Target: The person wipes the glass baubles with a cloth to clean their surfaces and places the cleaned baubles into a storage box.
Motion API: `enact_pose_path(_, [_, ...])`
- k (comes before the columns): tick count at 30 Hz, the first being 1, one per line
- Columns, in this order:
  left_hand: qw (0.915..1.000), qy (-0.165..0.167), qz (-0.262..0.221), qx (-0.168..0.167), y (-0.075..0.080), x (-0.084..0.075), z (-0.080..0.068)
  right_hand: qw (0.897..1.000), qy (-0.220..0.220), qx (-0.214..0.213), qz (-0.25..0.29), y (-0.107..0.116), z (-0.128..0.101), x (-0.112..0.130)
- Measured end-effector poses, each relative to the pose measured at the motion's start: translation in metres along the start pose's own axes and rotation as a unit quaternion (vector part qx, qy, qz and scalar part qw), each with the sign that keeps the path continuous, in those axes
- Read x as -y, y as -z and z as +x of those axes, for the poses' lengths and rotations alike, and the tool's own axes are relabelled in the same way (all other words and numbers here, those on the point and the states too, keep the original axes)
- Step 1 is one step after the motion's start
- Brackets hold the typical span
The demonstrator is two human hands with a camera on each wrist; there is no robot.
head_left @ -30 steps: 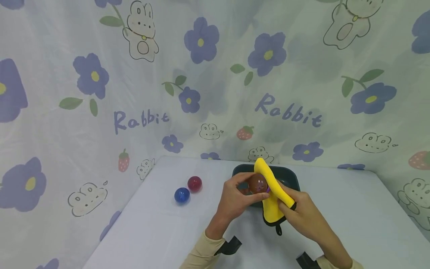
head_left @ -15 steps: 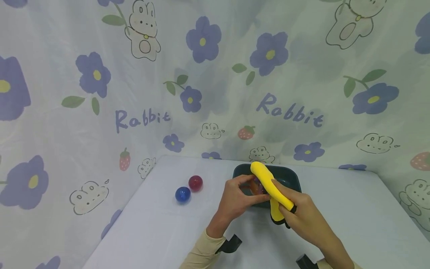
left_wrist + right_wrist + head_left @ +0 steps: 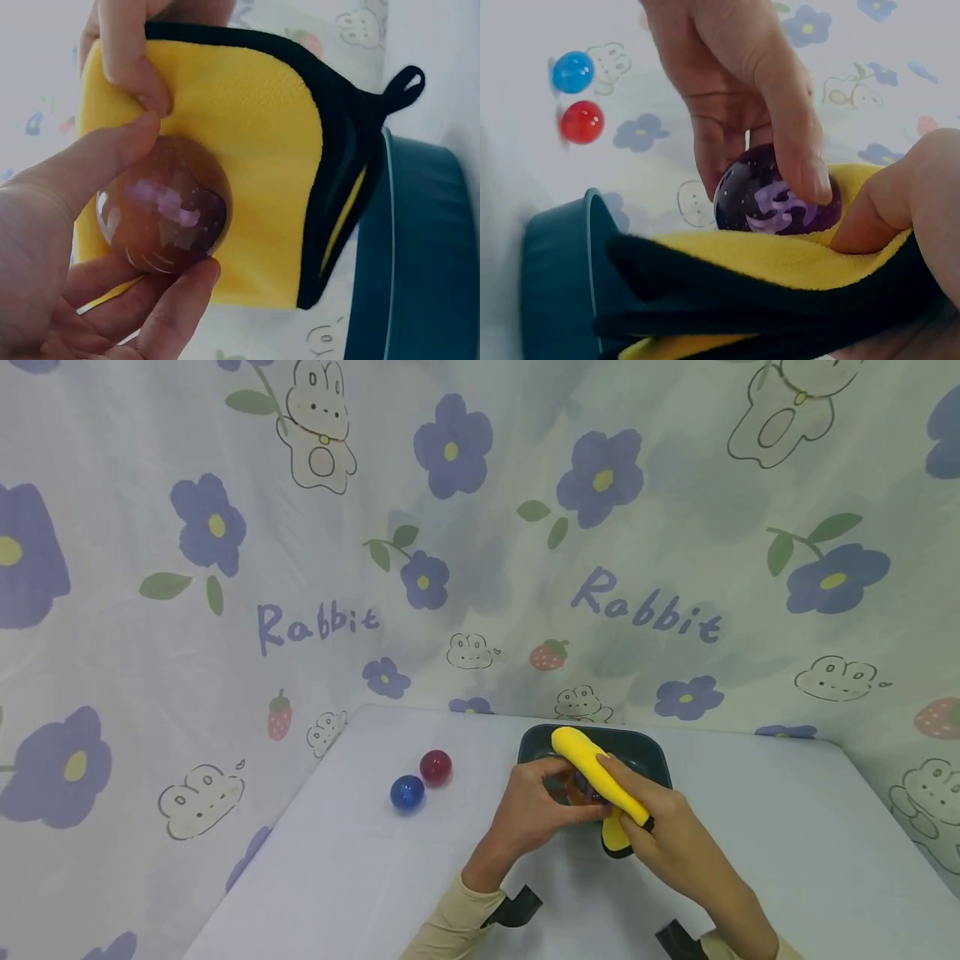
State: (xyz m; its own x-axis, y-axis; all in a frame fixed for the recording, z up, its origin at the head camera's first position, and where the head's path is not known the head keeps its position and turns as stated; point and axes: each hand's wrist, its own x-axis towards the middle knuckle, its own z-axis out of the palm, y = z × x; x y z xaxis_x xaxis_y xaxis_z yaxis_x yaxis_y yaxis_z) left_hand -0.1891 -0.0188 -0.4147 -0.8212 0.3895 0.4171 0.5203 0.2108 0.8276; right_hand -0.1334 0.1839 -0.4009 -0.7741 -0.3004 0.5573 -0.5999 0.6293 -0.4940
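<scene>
My left hand (image 3: 521, 806) holds a clear, dark purple ball (image 3: 772, 191) with a pale lilac swirl between thumb and fingers. Seen against the cloth in the left wrist view, the same ball (image 3: 161, 206) looks amber-brown. A folded yellow cloth (image 3: 603, 777) with black edging and a hanging loop is gripped by my right hand (image 3: 678, 831), its thumb and fingers pressing the fabric against the ball. In the head view the cloth covers much of the ball. Both hands are over the near part of a dark green tray (image 3: 641, 750).
To the left on the white table (image 3: 322, 877) lie a blue ball (image 3: 407, 793) and a red ball (image 3: 436, 767), side by side. Behind the table hangs a curtain (image 3: 495, 543) printed with flowers and rabbits.
The cloth's upper end has shifted left and down over the ball, hiding more of it. Its lower flap has swung right and shows less. The red and blue balls have stayed put.
</scene>
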Motion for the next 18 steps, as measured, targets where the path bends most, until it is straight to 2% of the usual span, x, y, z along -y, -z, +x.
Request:
enact_pose_path(4, [0.9999, -0.007, 0.005, 0.010, 0.000, -0.004, -0.001, 0.998, -0.044, 0.018, 0.040, 0.002, 0.000, -0.003])
enact_pose_path(8, [0.9998, -0.012, 0.002, 0.015, 0.001, -0.008, -0.002, 0.993, -0.070, 0.025, 0.093, 0.004, 0.000, -0.007])
enact_pose_path(12, [0.9995, -0.018, -0.022, 0.014, 0.002, -0.011, -0.003, 0.989, -0.080, 0.023, 0.123, 0.006, 0.000, -0.010])
enact_pose_path(18, [0.9991, 0.005, -0.042, -0.007, 0.004, -0.013, -0.004, 0.983, -0.088, 0.032, 0.157, 0.005, 0.001, -0.010])
